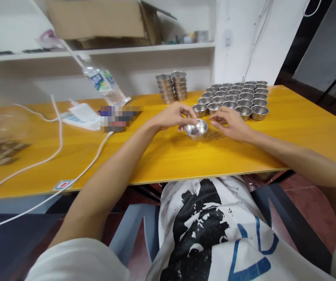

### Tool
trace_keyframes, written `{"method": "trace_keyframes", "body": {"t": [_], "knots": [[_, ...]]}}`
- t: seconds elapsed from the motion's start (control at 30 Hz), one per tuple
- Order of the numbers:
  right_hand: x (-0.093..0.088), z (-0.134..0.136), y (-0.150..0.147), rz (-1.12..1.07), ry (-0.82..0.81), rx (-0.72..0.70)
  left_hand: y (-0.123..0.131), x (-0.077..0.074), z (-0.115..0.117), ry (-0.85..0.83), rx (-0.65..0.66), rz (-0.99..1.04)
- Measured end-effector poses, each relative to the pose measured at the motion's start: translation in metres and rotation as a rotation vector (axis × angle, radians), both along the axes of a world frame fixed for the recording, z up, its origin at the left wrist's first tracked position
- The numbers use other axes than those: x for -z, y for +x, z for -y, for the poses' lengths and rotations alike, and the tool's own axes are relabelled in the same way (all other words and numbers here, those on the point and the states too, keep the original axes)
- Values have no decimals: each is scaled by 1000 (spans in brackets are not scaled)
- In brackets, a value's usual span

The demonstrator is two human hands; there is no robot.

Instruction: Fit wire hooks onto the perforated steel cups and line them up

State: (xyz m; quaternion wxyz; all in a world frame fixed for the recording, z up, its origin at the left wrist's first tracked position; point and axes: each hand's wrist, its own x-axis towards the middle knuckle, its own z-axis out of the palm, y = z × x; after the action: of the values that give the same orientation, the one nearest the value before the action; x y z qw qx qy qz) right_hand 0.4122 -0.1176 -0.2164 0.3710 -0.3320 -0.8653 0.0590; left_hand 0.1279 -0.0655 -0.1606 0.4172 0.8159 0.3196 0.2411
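A small, shiny metal cup (196, 129) sits low over the yellow table, tilted so that its inside shows. My left hand (176, 116) grips its left rim, thumb and fingers closed on the edge. Just right of the cup is my right hand (229, 123), its fingers bent together in a pinch; whatever they hold, if anything, is too small to make out. Under that hand lie several thin metal wire pieces (214, 135), partly blurred. Behind both hands stand rows of perforated metal cups (234, 97), open side up.
Two stacks of similar cups (172, 88) stand at the back. To the left are a tilted plastic bottle (105, 84), a white box-like item (83, 116), a blurred-out object (118, 119) and a white cable (93, 158). The table's front edge (203, 177) runs close to my lap.
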Motion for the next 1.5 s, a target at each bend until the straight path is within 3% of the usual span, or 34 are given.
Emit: {"method": "trace_keyframes", "body": {"t": [0.13, 0.37, 0.5, 0.7, 0.9, 1.0, 1.3, 1.5], "knots": [[17, -2, -10, 303, 16, -82, -20, -4, -20, -19, -248, 234], [22, -6, -20, 454, -96, -199, -21, 1, -30, -150, -391, 254], [17, -1, -13, 416, 45, -294, -20, 1, -28, -153, -402, 233], [16, 6, -9, 381, 173, -230, -26, 5, -31, -235, -390, 38], [22, -1, -12, 441, 42, -313, -25, 11, -31, -201, -385, -61], [19, 2, -13, 410, 71, -336, -21, 12, -28, -169, -400, -84], [15, 13, -18, 393, 284, -334, -12, 12, -25, -277, -441, 168], [18, 14, -18, 446, 352, -315, 22, 23, -14, -302, -456, 328]]}}
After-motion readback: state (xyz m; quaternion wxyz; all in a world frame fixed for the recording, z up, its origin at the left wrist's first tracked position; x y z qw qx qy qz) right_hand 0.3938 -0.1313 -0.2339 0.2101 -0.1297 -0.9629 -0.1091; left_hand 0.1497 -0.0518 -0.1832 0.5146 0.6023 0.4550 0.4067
